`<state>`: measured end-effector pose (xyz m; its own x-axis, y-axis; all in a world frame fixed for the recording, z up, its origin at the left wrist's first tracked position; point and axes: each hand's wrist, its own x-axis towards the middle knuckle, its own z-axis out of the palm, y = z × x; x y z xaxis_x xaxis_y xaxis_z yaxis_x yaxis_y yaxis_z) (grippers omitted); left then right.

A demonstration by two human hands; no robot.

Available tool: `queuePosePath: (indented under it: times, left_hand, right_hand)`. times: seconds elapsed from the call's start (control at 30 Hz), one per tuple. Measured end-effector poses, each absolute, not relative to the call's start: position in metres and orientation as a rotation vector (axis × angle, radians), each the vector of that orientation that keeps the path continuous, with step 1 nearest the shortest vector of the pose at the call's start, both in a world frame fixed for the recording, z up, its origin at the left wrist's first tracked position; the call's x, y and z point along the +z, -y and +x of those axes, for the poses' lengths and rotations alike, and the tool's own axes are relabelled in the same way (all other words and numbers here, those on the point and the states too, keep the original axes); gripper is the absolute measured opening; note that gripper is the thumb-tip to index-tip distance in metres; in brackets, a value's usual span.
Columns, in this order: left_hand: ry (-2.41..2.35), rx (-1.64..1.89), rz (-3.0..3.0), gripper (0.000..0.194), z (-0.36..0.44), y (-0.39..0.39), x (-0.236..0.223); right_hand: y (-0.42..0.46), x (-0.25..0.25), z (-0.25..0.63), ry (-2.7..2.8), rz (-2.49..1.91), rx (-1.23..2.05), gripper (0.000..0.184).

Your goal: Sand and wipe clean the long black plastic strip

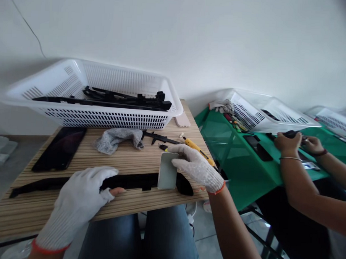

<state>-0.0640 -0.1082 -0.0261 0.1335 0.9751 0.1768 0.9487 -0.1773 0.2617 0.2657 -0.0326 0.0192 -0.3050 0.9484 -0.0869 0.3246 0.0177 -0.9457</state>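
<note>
A long black plastic strip (136, 180) lies across the wood-grain table (123, 205) near its front edge. My left hand (82, 190), in a white knit glove with the bare thumb tip showing, is closed around the strip left of its middle. In my gloved right hand (193, 164) is a thin grey-green rectangular pad (168, 170), pinched at its right edge between thumb and fingers. The pad stands over the strip's right part, close to the wide rounded end; whether it touches the strip I cannot tell.
Behind my hands are a white basket (110, 121) holding black plastic parts, a black tablet (60, 149), a grey cloth (119, 139), black calipers (163, 138), a yellow-handled tool (199, 150) and a pale phone (182, 119). At right, a co-worker's hands (289, 142) work over a green table (236, 174).
</note>
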Motion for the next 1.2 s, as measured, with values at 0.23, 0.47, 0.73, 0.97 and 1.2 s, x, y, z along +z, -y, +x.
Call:
queuePosePath:
  times: [0.23,0.47,0.73,0.97,1.2]
  left_hand:
    - [-1.959,0.44,2.284,0.09,-0.062,0.108,-0.024]
    - [-1.973,0.45,2.283,0.092,-0.061,0.108,-0.025]
    - [-1.966,0.414,2.283,0.101,-0.058,0.109,-0.018]
    - [-1.973,0.313,2.298,0.104,-0.058,0.108,-0.017]
    - [-2.0,0.366,2.319,0.088,-0.056,0.109,-0.017]
  right_hand:
    - [0.035,0.008,0.266,1.773,-1.286,1.36,0.037]
    - [0.042,0.0,0.261,1.773,-1.158,1.234,0.031]
    - [0.041,0.006,0.272,1.458,-1.183,1.079,0.036]
    - [0.049,0.018,0.281,1.525,-1.243,1.096,0.039]
    - [0.047,0.036,0.29,1.769,-1.252,1.016,0.02]
